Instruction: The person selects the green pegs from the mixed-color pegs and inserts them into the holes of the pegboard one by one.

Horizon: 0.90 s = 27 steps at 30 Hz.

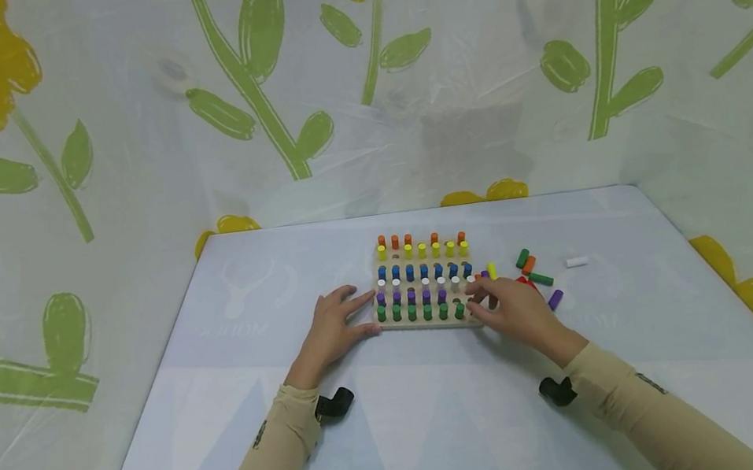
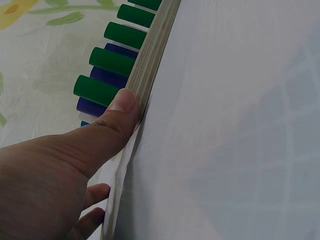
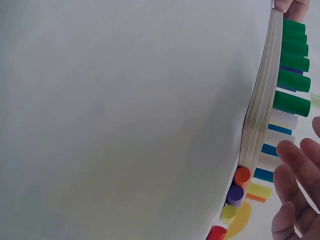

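Observation:
A wooden pegboard (image 1: 431, 324) stands on the table, with rows of coloured pegs upright in it. Along its near edge run green pegs (image 1: 412, 313), with purple pegs (image 1: 411, 298) behind them. My left hand (image 1: 331, 327) touches the board's left side with outstretched fingers. Its thumb (image 2: 112, 120) rests at the near left corner, beside the end green peg (image 2: 95, 91). Over the board's right end hovers my right hand (image 1: 516, 310), fingers spread loosely near the white pegs (image 1: 456, 283). In the right wrist view, no peg shows between its fingers (image 3: 292, 155).
Right of the board, loose pegs lie scattered, among them a white peg (image 1: 576, 262), a purple peg (image 1: 556, 299) and a green peg (image 1: 540, 278). Some lie partly behind my right hand. Patterned sheeting (image 1: 475, 119) rises behind the table (image 1: 403, 438).

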### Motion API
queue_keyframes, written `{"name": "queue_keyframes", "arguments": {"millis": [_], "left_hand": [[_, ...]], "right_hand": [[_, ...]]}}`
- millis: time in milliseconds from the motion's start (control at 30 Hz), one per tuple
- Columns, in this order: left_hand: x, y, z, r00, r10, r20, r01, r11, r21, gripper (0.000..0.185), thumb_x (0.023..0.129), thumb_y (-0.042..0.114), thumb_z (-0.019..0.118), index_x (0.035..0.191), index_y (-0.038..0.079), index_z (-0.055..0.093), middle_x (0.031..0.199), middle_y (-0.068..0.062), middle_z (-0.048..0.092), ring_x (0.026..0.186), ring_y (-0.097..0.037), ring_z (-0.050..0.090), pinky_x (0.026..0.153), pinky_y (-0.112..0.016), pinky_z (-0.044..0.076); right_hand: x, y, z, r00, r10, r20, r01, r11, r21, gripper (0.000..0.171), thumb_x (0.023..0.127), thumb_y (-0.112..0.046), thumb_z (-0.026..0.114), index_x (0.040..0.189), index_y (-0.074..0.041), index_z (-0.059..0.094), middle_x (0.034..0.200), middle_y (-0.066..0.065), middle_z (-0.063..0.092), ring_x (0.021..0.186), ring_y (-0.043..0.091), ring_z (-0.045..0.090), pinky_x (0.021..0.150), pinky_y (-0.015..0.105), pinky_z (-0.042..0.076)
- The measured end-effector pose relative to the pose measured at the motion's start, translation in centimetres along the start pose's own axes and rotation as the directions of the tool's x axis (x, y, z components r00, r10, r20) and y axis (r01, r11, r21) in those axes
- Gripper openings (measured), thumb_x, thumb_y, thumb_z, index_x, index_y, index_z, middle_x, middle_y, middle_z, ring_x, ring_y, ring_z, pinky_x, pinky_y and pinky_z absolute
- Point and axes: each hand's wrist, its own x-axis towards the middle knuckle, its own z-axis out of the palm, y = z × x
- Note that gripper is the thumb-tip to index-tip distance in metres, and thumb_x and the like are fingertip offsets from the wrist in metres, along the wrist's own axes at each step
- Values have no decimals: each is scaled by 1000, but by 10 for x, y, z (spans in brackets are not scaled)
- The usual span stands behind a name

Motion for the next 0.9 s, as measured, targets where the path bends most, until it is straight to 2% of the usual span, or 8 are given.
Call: {"name": "queue_keyframes", "arguments": {"millis": [367, 633, 900], "left_hand": [[0, 1, -1, 1000, 1, -3, -1, 1000, 5, 72, 87, 47, 78, 151, 27, 52, 157, -16, 40, 149, -36, 29, 124, -59, 7], [-1, 0, -1, 1000, -1, -1, 1, 1000, 0, 71, 87, 47, 78, 151, 27, 52, 157, -16, 40, 149, -37, 29, 124, -59, 7], [-2, 1, -2, 1000, 0, 1, 0, 1000, -6, 71, 87, 47, 78, 151, 27, 52, 158, -16, 40, 150, -36, 28, 124, -59, 7]], "right_hand": [[-2, 8, -5, 999, 7, -37, -7, 1000, -6, 21, 95, -25, 71, 112, -12, 74, 90, -3, 71, 74, 12, 58, 59, 28, 47], [-6, 15, -9, 995, 98, 10, -98, 995, -30, 21, 96, -26, 70, 112, -12, 71, 94, -2, 72, 81, 15, 59, 64, 29, 49], [-9, 26, -13, 993, 114, -10, -115, 992, -50, 25, 96, -24, 69, 116, -8, 69, 98, 3, 74, 82, 18, 62, 67, 34, 53]]}}
